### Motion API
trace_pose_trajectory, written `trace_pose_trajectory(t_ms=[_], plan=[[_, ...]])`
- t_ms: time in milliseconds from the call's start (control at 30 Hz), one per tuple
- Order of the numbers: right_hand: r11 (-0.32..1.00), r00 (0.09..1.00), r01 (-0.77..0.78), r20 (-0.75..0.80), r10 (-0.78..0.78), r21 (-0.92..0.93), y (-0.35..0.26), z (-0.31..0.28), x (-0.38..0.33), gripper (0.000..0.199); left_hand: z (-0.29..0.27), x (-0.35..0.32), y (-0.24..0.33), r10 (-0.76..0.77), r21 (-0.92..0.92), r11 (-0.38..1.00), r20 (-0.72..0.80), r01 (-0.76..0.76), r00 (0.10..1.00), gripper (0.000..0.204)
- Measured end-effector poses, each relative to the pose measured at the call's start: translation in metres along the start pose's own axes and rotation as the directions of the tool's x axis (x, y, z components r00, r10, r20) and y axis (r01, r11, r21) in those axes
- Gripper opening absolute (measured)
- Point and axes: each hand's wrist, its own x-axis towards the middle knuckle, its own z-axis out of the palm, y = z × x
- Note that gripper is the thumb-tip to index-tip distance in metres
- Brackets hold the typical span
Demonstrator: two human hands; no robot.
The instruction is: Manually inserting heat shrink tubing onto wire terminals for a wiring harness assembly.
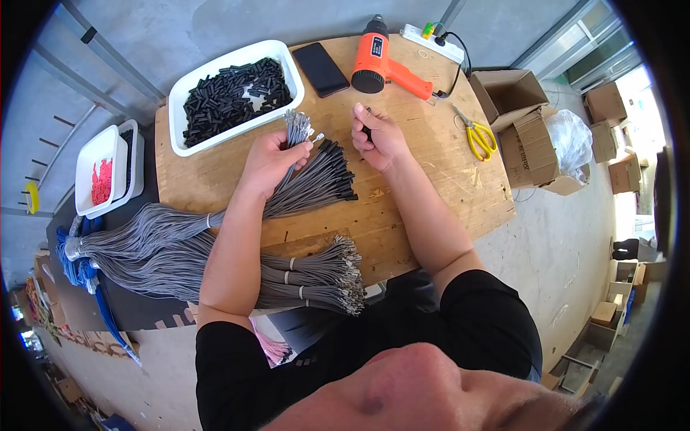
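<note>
Jutting above the left hand, gray wires, bunched together.

Right hand: dark piece inside fist, mostly hidden; kind unclear. Left hand: covers part of grey wires; pale tips past thumb too small to tell. Left forearm, below hand, hides middle of wire bundles. Pink strands, below left hand, partly covered by black shirt.

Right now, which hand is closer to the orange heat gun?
The right hand. It is just below the orange heat gun in the picture, not touching it. The left hand is farther away, lower and to the left, holding gray wires.
</note>
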Motion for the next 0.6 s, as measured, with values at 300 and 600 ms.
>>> trace_pose_trajectory(t_ms=[300, 600], plan=[[0.996, 0.999, -0.043, 0.032, 0.04, 0.073, -0.0052, 0.0039, -0.0052, 0.028, 0.0007, 0.0026, -0.0011, 0.041, -0.053, 0.998, 0.043, -0.038, 0.998, 0.011], [0.96, 0.977, -0.146, 0.187, 0.102, 0.238, -0.0074, 0.0103, -0.0065, 0.028, -0.0027, 0.0024, -0.0018, 0.024, -0.046, 0.999, 0.052, -0.022, 0.998, 0.012]])
